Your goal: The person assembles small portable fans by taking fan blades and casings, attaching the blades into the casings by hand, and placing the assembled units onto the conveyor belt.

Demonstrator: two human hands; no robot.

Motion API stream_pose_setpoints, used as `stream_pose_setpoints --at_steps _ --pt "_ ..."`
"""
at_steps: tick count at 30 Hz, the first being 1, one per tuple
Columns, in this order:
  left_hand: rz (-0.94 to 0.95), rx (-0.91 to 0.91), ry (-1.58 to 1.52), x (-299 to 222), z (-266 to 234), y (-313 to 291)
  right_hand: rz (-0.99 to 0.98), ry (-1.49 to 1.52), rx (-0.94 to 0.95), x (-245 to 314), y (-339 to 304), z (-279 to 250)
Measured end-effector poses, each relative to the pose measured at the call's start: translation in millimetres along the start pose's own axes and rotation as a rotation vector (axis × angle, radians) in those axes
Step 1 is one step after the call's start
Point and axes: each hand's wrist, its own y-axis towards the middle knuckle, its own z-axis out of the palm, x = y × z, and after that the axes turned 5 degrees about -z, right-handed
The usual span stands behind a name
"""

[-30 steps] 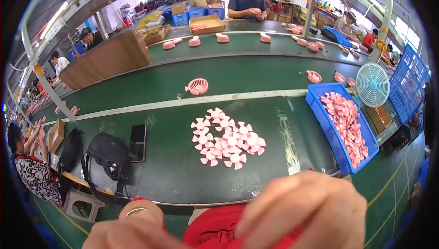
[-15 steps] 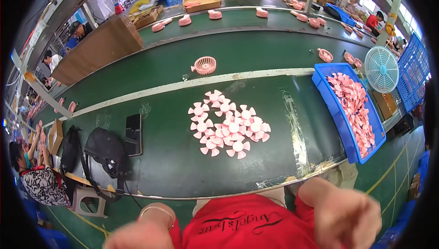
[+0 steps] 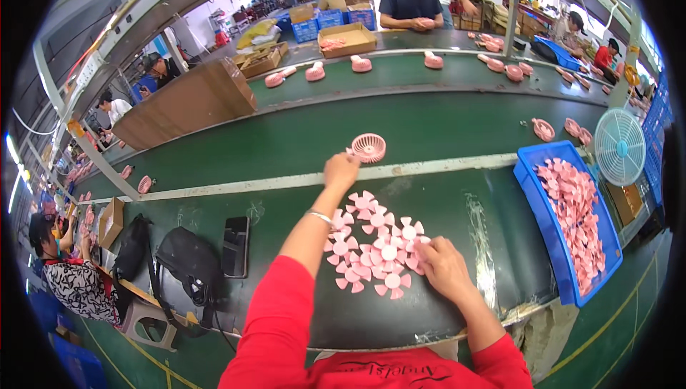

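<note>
My left hand [image 3: 341, 171] reaches over the table, its fingers closed at the short stub of a round pink fan housing [image 3: 369, 147] with a slatted, open bowl shape. The housing rests on the green conveyor belt [image 3: 300, 135] beyond a pale rail. In front of me a loose cluster of pink fan blades [image 3: 388, 252] lies on the dark green tabletop. At the cluster's right edge my right hand [image 3: 444, 267] has its thumb and fingers bent onto one blade, which they partly hide.
A blue tray [image 3: 527, 175] heaped with pink blades stands at the right, beside a light-blue desk fan [image 3: 619, 147]. At the left lie a black phone [image 3: 236, 247] and a black bag [image 3: 189, 264]. More housings sit on the far belt; a co-worker [image 3: 411, 5] stands behind it.
Both my hands have come forward from near my body: the left to the fan housing, the right to the blade cluster. The view has shifted, showing more of the far side.
</note>
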Motion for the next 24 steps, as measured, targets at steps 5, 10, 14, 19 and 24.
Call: stream_pose_setpoints --at_steps 5,10,14,19,24 --pt "-0.343 0.029 0.074 -38 28 14 -0.013 0.046 -0.135 -11 -3 12" --pt "-0.341 -0.021 0.043 -50 50 19 0.107 0.336 -0.207 -22 0 14" --pt "-0.333 0.037 -0.321 -30 45 28 0.208 0.431 -0.417 -35 2 14" --pt "-0.262 0.006 -0.865 -10 6 -22 0.311 0.492 -0.372 -37 -2 23" --pt "-0.234 0.065 -1.46 32 -54 -102 0.19 0.524 -0.26 -24 4 33"
